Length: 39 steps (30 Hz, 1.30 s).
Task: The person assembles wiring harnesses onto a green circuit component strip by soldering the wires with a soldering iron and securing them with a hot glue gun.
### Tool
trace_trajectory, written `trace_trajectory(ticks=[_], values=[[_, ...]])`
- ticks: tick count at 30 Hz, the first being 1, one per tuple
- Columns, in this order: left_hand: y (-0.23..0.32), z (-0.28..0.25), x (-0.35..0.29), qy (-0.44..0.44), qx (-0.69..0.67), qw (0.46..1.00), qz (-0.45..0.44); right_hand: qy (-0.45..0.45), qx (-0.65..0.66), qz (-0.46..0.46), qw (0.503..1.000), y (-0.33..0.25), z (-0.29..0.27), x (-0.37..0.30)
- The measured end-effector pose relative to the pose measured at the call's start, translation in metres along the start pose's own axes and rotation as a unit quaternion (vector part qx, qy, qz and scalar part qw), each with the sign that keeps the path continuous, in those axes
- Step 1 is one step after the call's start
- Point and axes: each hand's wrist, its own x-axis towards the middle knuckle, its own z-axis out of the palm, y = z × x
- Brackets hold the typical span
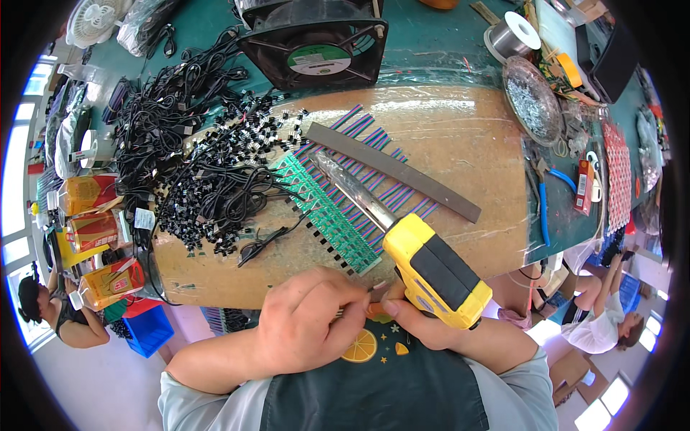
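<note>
A yellow-and-black soldering gun [435, 269] is in my right hand [420, 323], its long metal barrel pointing away to the far left over a row of green circuit boards [327, 212]. My left hand [309, 316] is closed just left of it, its fingertips close to my right thumb. Whatever lies between those fingertips is too small to name. Striped ribbon cables [363, 129] in purple, pink and blue run out from under the boards. Across the cables lies a long brown-grey bar [395, 171]. Black cable ends line the boards' near side.
A heap of black cables [180, 108] with small connectors fills the left side. A black fan [316, 57] stands at the back. Right are a solder spool [514, 36], a round dish [532, 100] and blue-handled pliers [544, 208]. Orange-labelled bottles [111, 284] stand left. Two people sit farther off.
</note>
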Motion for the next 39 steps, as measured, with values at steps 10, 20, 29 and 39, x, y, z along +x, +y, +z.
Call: trace_trajectory(ticks=[10, 20, 29, 39], values=[[-0.034, -0.032, 0.022, 0.016, 0.21, 0.977, -0.015, -0.043, -0.039, 0.116, 0.991, -0.01, -0.02, -0.008], [-0.047, -0.029, 0.032, -0.009, 0.239, 0.971, 0.02, -0.03, -0.027, 0.046, 0.998, 0.006, -0.027, -0.029], [-0.047, -0.034, 0.037, -0.051, 0.23, 0.972, 0.009, -0.055, -0.052, -0.008, 0.997, 0.007, -0.033, -0.027], [-0.049, -0.04, 0.042, -0.081, 0.23, 0.969, 0.026, -0.035, -0.071, -0.011, 0.997, 0.009, -0.035, -0.032]])
